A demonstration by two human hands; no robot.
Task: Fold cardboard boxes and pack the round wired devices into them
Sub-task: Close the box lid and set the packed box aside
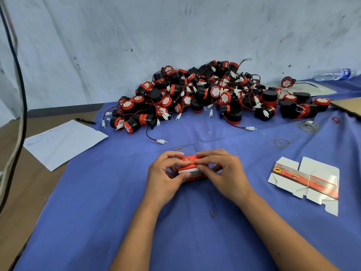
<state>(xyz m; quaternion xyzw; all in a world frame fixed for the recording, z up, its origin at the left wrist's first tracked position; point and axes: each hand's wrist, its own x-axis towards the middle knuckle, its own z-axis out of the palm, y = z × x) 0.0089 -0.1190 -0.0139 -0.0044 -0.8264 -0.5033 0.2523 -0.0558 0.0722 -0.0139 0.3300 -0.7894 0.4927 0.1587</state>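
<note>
Head view shows your left hand and right hand both pinching the small red box on the blue cloth, likely steadying it to close a flap, while the devices stay heaped beyond.

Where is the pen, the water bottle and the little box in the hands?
pen (85, 121), head view, middle of its black barrel.
water bottle (333, 74), head view, its clear body.
box (189, 166), head view, red and white face between the fingers.
</note>
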